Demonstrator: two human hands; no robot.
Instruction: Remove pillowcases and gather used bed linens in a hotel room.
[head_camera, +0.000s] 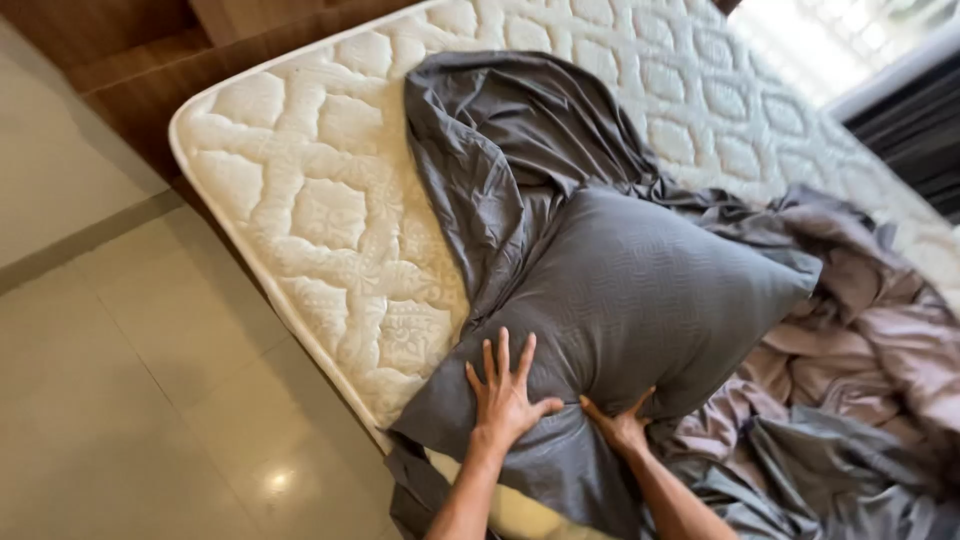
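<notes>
A grey pillow (640, 300) in a textured case lies on the near edge of a bare white quilted mattress (320, 210). My left hand (505, 392) rests flat on the pillow's near end with fingers spread. My right hand (620, 420) presses against the pillow's near edge beside it, fingers tucked into the fabric; whether it grips the case I cannot tell. A loose grey sheet (510, 140) is bunched behind the pillow and runs toward the head of the mattress.
Crumpled mauve and grey bedding (860, 340) is heaped on the right side of the mattress. A glossy tiled floor (130, 390) lies to the left. A wooden headboard wall (160, 50) stands at the back, and a bright window (840, 40) at the top right.
</notes>
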